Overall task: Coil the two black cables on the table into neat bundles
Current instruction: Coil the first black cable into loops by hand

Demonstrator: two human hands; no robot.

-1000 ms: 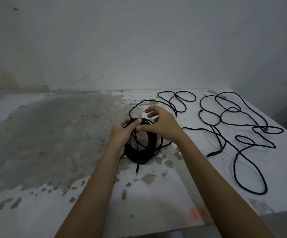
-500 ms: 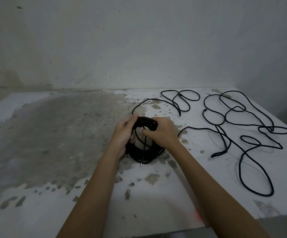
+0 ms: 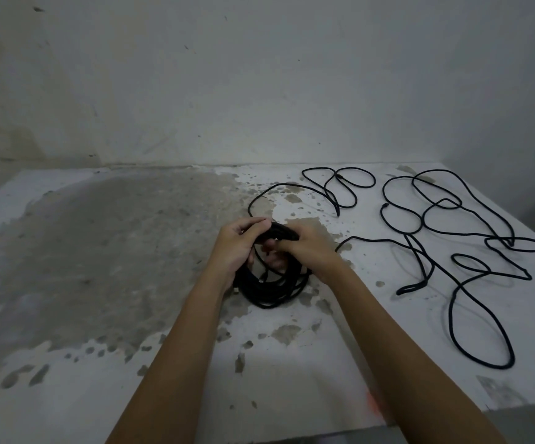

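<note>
A black cable coil (image 3: pixel 271 290) hangs between my hands above the middle of the table (image 3: pixel 99 251). My left hand (image 3: pixel 235 248) grips the coil's left side, thumb over its top. My right hand (image 3: pixel 308 249) grips the top right of the coil, fingers curled round the strands. A loose tail of this cable (image 3: pixel 330 190) runs from the coil up to loops near the back edge. The second black cable (image 3: pixel 458 238) sprawls in loose loops over the right part of the table, apart from both hands.
The table is white with a large grey worn patch (image 3: pixel 106 251) on its left half. A plain wall (image 3: pixel 259 75) stands right behind it. The table's front edge (image 3: pixel 420 424) and right edge run close to the sprawled cable.
My right hand dropped from open above the coil to gripping its top right. The dangling cable end that hung below the coil is drawn into the bundle.
</note>
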